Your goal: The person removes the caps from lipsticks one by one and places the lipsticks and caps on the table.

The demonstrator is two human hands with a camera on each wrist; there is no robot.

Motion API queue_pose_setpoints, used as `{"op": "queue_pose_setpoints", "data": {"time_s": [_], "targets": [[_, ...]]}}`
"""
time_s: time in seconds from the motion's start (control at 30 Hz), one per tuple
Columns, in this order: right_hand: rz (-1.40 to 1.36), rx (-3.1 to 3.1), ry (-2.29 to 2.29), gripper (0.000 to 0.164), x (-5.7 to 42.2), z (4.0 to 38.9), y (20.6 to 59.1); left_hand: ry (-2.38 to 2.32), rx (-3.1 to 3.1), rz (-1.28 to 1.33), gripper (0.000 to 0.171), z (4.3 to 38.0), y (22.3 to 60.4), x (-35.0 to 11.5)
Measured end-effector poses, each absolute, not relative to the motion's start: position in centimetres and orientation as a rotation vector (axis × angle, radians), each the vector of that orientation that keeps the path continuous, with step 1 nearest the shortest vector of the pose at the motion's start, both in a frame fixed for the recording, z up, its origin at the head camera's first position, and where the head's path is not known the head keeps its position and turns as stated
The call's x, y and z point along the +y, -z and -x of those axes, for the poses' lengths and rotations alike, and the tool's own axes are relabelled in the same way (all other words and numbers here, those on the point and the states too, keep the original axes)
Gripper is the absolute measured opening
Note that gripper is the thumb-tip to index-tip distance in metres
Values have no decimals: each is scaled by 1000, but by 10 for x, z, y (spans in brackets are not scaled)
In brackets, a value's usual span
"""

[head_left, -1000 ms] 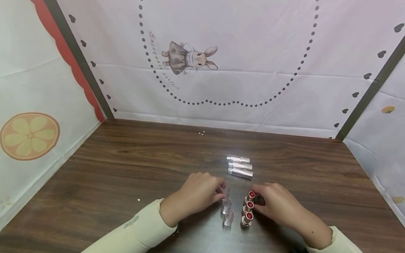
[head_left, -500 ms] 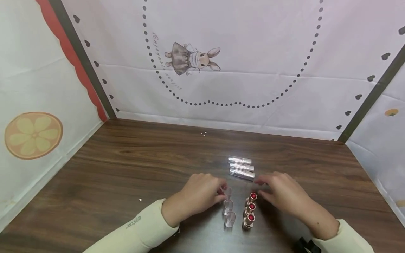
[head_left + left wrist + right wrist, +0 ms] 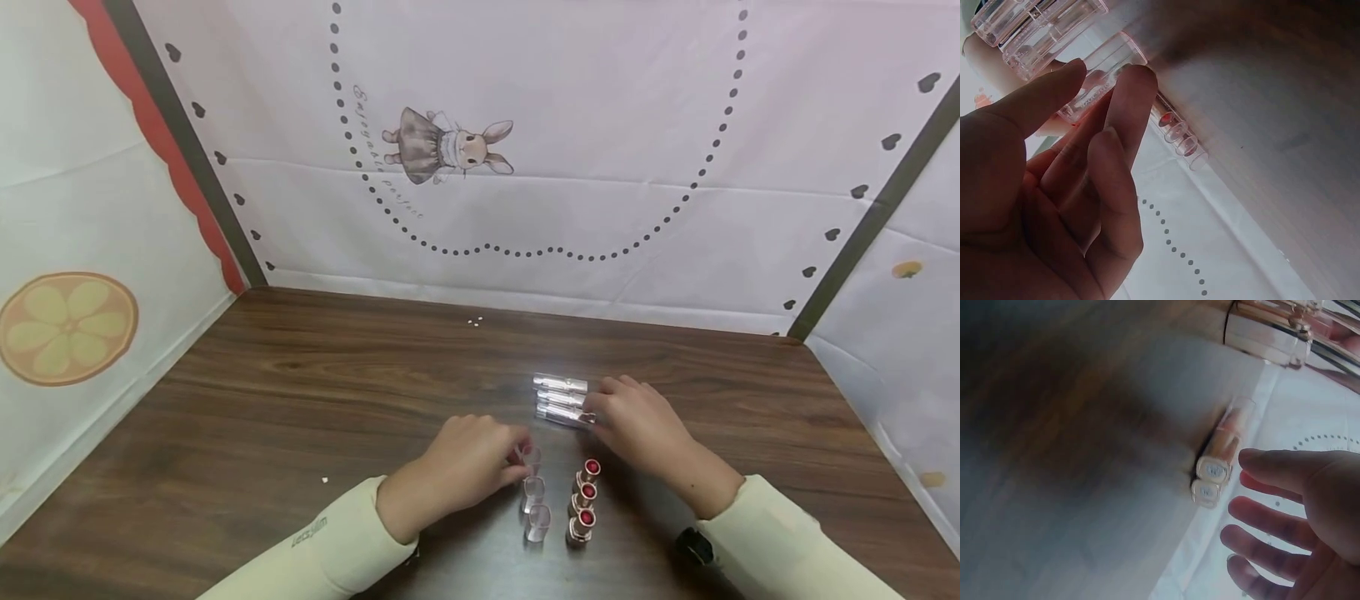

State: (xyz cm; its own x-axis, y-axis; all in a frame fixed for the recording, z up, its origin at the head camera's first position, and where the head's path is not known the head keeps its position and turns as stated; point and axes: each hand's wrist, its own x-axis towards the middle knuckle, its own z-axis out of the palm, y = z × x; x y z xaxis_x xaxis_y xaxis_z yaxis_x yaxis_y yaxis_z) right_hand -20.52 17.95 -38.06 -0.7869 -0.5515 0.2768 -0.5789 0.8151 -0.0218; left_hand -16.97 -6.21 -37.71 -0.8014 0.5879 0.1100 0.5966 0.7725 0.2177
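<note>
Your hands are well apart over the wooden bench (image 3: 360,400). Your left hand (image 3: 452,468) pinches a clear cap (image 3: 532,457) between thumb and fingertips; it is the farthest from you of a row of three, with two other clear caps (image 3: 536,508) standing nearer you. To the right of that row, three uncapped lipsticks (image 3: 587,495) stand upright in a matching line, red tips up. Beyond both rows, three capped lipsticks (image 3: 558,400) lie side by side, clear ends to the left. Your right hand (image 3: 641,423) is at their right ends, covering part of the nearest one in the head view; the right wrist view shows your fingers spread and your thumb just beside a base, but you cannot tell from these views whether it touches. Small white specks (image 3: 476,322) lie toward the bench's far edge, and a dark object (image 3: 694,546) sits by your right sleeve (image 3: 780,533). A printed rabbit (image 3: 446,148) shows on the white cloth (image 3: 570,108) behind.
</note>
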Motion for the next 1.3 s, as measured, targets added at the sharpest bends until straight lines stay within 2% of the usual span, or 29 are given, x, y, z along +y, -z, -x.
{"op": "queue_pose_setpoints", "data": {"time_s": [0.7, 1.3], "targets": [[-815, -2843, -174, 23, 166, 209, 386, 313, -2906, 970, 18, 168, 379, -62], [-807, -2894, -434, 23, 161, 207, 387, 258, -2908, 973, 20, 166, 378, -63]]}}
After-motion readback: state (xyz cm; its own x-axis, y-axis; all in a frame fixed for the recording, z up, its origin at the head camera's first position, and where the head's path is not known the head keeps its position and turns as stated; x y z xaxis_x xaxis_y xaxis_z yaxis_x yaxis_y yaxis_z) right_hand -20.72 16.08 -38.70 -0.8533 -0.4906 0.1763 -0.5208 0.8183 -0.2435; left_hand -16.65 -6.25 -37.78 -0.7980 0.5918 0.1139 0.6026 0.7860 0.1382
